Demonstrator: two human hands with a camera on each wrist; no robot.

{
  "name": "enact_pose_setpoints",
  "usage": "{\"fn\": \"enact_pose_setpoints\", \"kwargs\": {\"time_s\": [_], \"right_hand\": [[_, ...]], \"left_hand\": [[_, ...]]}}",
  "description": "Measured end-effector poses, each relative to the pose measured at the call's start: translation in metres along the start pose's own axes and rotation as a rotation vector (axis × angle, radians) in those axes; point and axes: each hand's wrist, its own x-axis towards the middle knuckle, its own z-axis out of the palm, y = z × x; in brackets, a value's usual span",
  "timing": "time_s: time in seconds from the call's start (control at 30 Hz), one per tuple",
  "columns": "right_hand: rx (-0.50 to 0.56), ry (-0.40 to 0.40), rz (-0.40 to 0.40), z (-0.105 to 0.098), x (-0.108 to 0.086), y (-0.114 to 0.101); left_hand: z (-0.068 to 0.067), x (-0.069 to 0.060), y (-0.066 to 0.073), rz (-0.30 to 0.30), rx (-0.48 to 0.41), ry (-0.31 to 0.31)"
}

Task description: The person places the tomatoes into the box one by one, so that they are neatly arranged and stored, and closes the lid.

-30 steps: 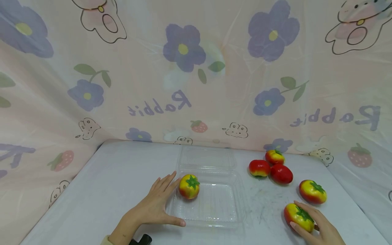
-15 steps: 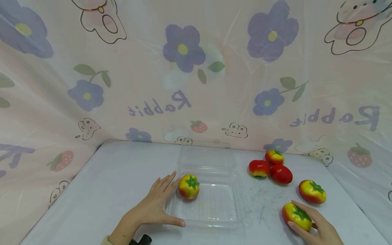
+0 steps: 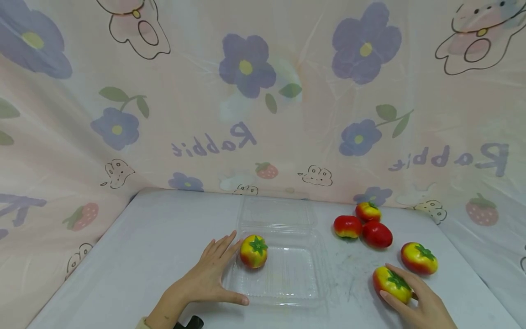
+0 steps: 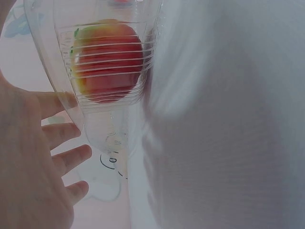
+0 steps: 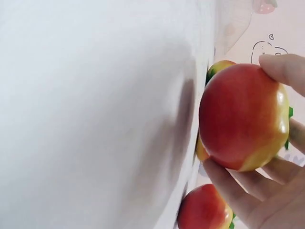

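From my remote seat I count one persimmon [image 3: 251, 257] already inside the clear container [image 3: 287, 278], the left hand [image 3: 209, 274] at its edge with fingers widely spread, holding nothing, a second persimmon [image 3: 384, 284] gripped by the curled right hand [image 3: 425, 301], and four other persimmons [image 3: 377, 235] left on the table [image 3: 164, 242].

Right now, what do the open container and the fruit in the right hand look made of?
Container: looks like thin clear plastic, glossy; the fruit inside shows through its ribbed wall. Held fruit: possibly moulded plastic or coated foam, smooth and shiny; bright highlights and soft red-to-yellow blending hint at an imitation, but its core is hidden.
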Motion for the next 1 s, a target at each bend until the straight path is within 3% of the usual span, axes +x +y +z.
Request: {"fn": "enact_pose_setpoints", "kwargs": {"time_s": [1.0], "right_hand": [[0.065, 0.266, -0.326, -0.008, 0.006, -0.066]], "left_hand": [[0.000, -0.001, 0.000, 0.006, 0.000, 0.008]]}}
